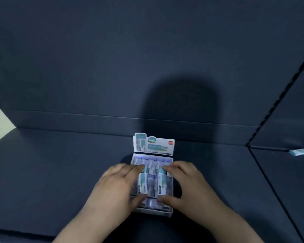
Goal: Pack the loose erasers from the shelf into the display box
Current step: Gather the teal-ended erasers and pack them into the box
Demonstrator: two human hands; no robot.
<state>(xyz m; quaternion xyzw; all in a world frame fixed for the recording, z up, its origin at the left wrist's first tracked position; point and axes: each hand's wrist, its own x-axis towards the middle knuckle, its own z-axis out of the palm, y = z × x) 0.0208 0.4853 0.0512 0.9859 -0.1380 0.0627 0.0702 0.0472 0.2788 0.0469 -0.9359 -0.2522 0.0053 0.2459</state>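
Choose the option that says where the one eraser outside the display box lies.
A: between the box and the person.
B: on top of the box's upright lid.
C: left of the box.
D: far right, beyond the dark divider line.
D: the loose eraser lies at the far right, past the divider line, well apart from the display box.

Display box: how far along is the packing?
Done: display box looks mostly filled, back row seated. In hand: left hand pinches the left-hand eraser, right hand the right-hand eraser, over the middle. Left: one loose eraser on the shelf, far right.
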